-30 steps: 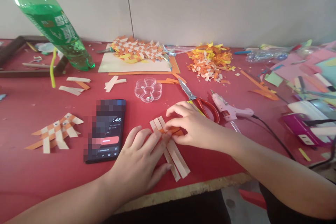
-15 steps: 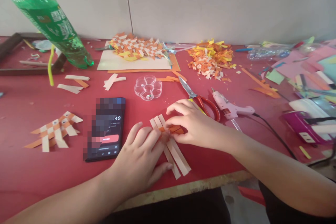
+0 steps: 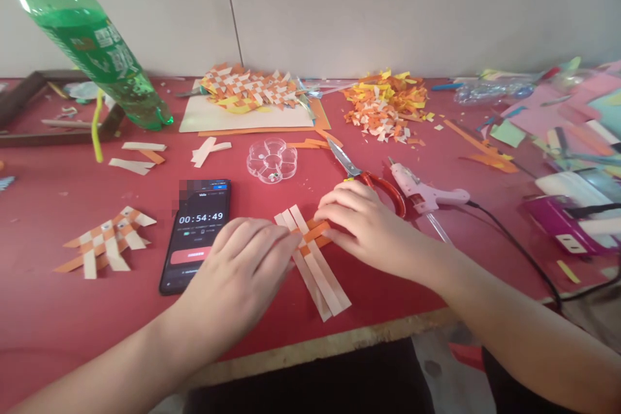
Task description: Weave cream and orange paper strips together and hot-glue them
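Cream paper strips (image 3: 327,278) lie slantwise near the table's front edge, crossed by orange paper strips (image 3: 316,233) in a small weave. At the weave's left side, my left hand (image 3: 250,265) has its fingers closed together over the ends of the orange strips; its thumb is hidden beneath. My right hand (image 3: 361,226) curls its fingers round the right ends of the orange strips. Behind that hand lie scissors (image 3: 347,158) with red handles, partly covered by it. A finished-looking woven fish (image 3: 107,236) rests to the left of a phone (image 3: 194,252) that displays 00:54:49.
A green bottle (image 3: 107,58) leans at the back left beside a dark frame (image 3: 29,100). A clear flower-shaped tray (image 3: 272,160) sits mid-table. Farther back are woven paper pieces (image 3: 252,87) and paper scraps (image 3: 385,107). To the right lies a pink glue gun (image 3: 422,187) with its cord.
My left hand has shifted left and turned over, its thumb now out of sight. More of the weave shows between the hands. My right hand has moved slightly right.
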A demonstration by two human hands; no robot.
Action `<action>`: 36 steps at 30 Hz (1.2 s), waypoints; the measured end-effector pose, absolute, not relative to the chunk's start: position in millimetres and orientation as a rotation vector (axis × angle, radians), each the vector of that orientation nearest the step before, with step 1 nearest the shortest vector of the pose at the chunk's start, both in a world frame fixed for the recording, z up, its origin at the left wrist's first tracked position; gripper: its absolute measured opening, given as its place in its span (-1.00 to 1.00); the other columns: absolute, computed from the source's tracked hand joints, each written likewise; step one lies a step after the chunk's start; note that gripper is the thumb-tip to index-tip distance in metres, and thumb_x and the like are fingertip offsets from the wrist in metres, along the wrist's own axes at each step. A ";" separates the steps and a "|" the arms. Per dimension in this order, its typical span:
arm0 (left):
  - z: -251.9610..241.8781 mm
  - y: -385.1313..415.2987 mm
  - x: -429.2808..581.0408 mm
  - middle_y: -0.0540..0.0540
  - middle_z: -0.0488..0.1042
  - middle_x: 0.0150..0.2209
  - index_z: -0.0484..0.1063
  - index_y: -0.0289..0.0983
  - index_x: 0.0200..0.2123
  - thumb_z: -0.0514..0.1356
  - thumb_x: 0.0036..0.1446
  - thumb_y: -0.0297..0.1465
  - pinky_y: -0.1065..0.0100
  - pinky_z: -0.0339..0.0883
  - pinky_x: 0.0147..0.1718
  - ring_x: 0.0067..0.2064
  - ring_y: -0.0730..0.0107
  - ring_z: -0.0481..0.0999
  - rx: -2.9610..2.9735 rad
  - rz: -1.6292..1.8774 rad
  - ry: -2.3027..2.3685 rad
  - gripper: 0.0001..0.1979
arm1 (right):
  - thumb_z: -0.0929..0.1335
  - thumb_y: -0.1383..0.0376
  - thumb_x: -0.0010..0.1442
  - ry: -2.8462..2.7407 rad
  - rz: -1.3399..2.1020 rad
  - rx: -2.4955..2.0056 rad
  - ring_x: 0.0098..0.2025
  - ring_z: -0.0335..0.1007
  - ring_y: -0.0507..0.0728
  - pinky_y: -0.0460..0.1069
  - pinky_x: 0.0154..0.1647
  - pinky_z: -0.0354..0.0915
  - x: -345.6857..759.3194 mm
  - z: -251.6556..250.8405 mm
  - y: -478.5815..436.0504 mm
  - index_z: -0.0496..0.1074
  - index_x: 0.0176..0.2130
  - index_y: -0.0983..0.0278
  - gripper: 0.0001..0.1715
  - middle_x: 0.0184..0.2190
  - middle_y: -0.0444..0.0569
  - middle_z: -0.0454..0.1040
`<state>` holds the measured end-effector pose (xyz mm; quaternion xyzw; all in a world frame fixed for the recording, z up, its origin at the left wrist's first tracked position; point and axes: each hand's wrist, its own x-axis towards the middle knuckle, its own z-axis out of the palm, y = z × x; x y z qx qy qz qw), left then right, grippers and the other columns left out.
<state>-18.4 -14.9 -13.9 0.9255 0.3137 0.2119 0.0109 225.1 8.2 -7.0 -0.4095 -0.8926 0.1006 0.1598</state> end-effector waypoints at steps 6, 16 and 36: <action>5.2 -2.5 -25.2 -0.09 0.47 -0.45 0.44 -0.35 -0.16 -0.04 0.32 -0.55 0.22 0.26 -0.37 -0.41 0.24 0.39 2.927 0.602 1.015 -0.75 | 0.37 0.43 0.19 -2.722 0.464 -1.099 -0.09 0.32 0.19 0.12 0.00 0.25 221.2 0.3 18.8 0.47 -0.17 0.27 -0.82 -0.22 0.00 0.49; -13.5 18.2 -9.9 -0.20 0.53 -0.14 0.41 -0.36 -0.03 -0.01 0.23 -0.58 0.19 0.38 -0.12 -0.11 0.20 0.48 2.766 0.665 0.930 -0.70 | 0.30 0.43 0.25 -2.671 0.329 -0.846 -0.14 0.40 0.15 0.11 -0.01 0.31 225.6 -17.4 21.0 0.51 -0.21 0.29 -0.81 -0.29 0.00 0.54; -8.8 -2.2 3.2 -0.04 0.60 -0.46 0.51 -0.26 -0.41 0.29 0.12 -0.20 0.39 0.43 -0.46 -0.44 0.33 0.58 1.287 0.679 1.080 -0.77 | 0.26 -0.12 0.20 -1.678 1.501 -1.034 -0.37 0.32 0.08 -0.02 -0.35 0.29 226.1 -18.4 10.4 0.42 -0.27 0.28 -0.47 -0.39 -0.06 0.39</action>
